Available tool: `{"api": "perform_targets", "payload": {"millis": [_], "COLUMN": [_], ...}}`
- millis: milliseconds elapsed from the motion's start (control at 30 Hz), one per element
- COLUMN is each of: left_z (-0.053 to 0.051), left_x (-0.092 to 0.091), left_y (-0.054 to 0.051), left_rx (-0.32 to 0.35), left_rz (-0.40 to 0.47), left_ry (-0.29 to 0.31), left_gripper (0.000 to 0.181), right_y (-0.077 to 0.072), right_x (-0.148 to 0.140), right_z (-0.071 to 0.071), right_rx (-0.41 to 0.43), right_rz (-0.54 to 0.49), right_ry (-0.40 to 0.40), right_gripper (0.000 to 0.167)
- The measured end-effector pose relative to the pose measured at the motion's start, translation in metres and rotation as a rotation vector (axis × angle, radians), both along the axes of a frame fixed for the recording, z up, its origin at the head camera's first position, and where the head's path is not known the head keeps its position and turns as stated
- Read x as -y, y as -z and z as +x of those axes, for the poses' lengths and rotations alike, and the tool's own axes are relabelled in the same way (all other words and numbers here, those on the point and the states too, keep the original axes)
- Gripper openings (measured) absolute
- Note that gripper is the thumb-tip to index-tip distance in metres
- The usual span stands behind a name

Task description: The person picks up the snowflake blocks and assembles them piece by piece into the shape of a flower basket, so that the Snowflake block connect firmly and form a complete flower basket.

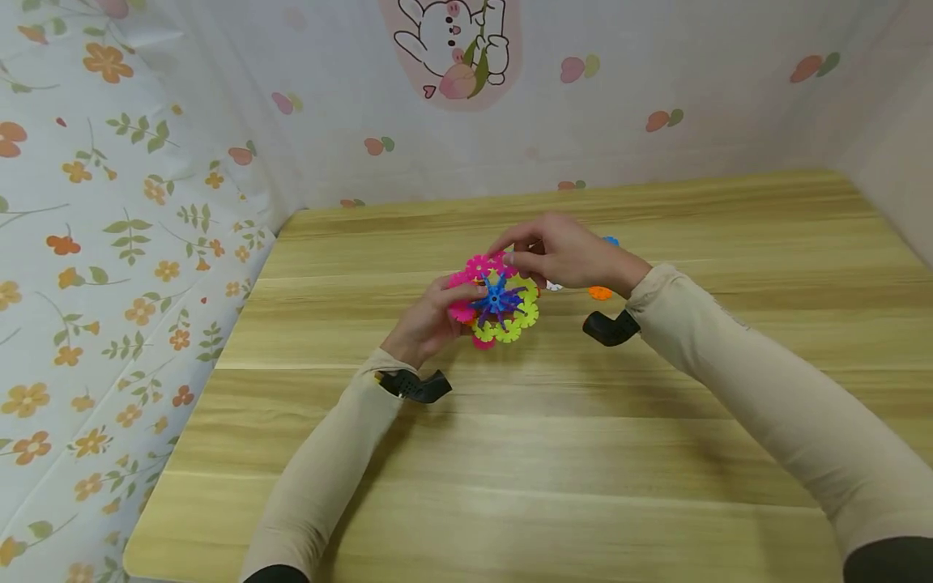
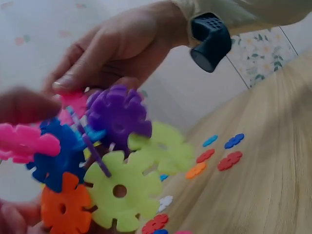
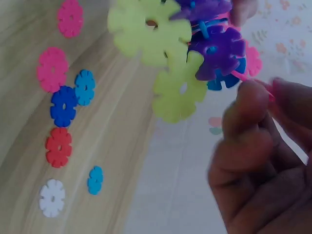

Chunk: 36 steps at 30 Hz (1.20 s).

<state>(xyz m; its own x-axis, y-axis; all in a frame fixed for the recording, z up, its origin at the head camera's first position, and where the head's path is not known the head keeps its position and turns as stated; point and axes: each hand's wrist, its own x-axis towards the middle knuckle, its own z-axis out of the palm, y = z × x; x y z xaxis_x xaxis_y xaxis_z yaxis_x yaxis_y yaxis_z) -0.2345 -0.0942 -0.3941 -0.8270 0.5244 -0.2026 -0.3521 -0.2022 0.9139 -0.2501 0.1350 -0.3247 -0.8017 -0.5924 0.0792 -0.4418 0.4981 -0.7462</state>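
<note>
My left hand (image 1: 426, 324) grips a round cluster of interlocked plastic flower discs (image 1: 526, 314) from its left side, thumb across the top. The cluster is held up off the table. Blue and purple discs (image 2: 119, 119) stand in its middle. Yellow-green discs (image 2: 122, 209) and an orange disc (image 2: 66, 207) form part of the ring around them, along with pink discs (image 2: 27, 144). At the cluster's far edge, my right hand (image 1: 572, 251) pinches a pink disc (image 2: 73, 100) between thumb and finger. In the right wrist view that disc shows edge-on, touching or close against the cluster; whether it is slotted in, I cannot tell.
Loose flower discs lie on the wooden table (image 1: 510, 486) behind and under the right hand: a white one (image 3: 52, 198), a red one (image 3: 59, 147), an orange one (image 1: 601, 293), several blue and pink ones (image 3: 52, 69). A patterned curtain (image 1: 306, 48) hangs behind the table.
</note>
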Motion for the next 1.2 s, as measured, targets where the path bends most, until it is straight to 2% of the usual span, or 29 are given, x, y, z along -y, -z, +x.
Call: {"api": "perform_targets", "payload": {"millis": [100,200,300,433,567,633,833,1033,1200], "left_z": [-0.001,-0.002,-0.004,-0.004,-0.003,-0.002,-0.003,-0.004,-0.005], "left_x": [0.001,0.007,0.011,0.013,0.012,0.011,0.007,0.005,0.004], "left_y": [0.001,0.002,0.001,0.000,0.001,0.001,0.002,0.002,0.002], "left_rx": [0.025,0.035,0.037,0.031,0.034,0.034,0.033,0.083,0.077], "left_rz": [0.033,0.097,0.140,0.164,0.177,0.176,0.169,0.191,0.205], "left_ry": [-0.124,-0.227,-0.279,-0.292,-0.301,-0.301,-0.263,-0.300,-0.296], "left_gripper": [0.029,0.020,0.018,0.019,0.018,0.018,0.016,0.024,0.025], "right_y": [0.006,0.023,0.040,0.056,0.065,0.069,0.077,0.079,0.079], "right_x": [0.000,-0.004,-0.002,0.012,0.024,0.025,0.026,0.029,0.021], "right_z": [-0.003,-0.002,0.002,0.008,0.011,0.012,0.008,0.003,0.005], "right_rx": [0.044,0.054,-0.026,-0.154,-0.205,-0.205,-0.199,-0.141,-0.185], "right_rz": [-0.024,-0.005,0.120,0.313,0.424,0.434,0.399,0.383,0.377], "right_ry": [0.092,0.164,0.087,-0.055,-0.074,-0.067,-0.049,-0.053,-0.083], "right_gripper": [0.028,0.026,0.020,0.018,0.025,0.026,0.016,0.019,0.025]}}
